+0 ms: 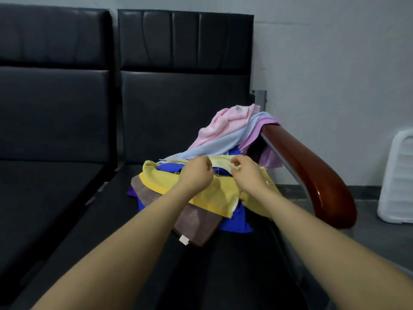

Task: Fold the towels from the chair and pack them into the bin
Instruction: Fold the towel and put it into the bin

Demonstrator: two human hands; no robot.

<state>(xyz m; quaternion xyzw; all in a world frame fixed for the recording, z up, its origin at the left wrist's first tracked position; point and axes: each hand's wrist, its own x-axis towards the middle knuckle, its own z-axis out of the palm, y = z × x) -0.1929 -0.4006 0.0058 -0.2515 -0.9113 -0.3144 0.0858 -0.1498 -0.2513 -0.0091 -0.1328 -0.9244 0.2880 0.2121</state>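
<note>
Pale yellow towel sits on top of the towel pile on the chair seat, hard against the wooden armrest. Both hands are on it: left hand and right hand each pinch its near top edge, fingers curled, close together. It looks light, limp and thin — no stiffness, so it will sag from any single hold; two separated grips along one hem are the right way to lift and shake it flat. Likely snags: it lies tangled with the brighter yellow towel below it, and the blue towel pokes out between them, so a straight pull may drag neighbours off the pile. The brown towel with its white tag overhangs toward the seat front, near the pile's lower edge. Behind the pile, a pink towel and a light blue towel drape up over the armrest's back end — these could slide if the pile shifts. Open room: the seat left of the pile and the next seat beyond it are bare dark cushion, good folding surface. The armrest blocks movement to the right of the pile. A white ribbed bin stands on the floor past the armrest, well apart from the pile — reaching it means lifting over or around the armrest.
</note>
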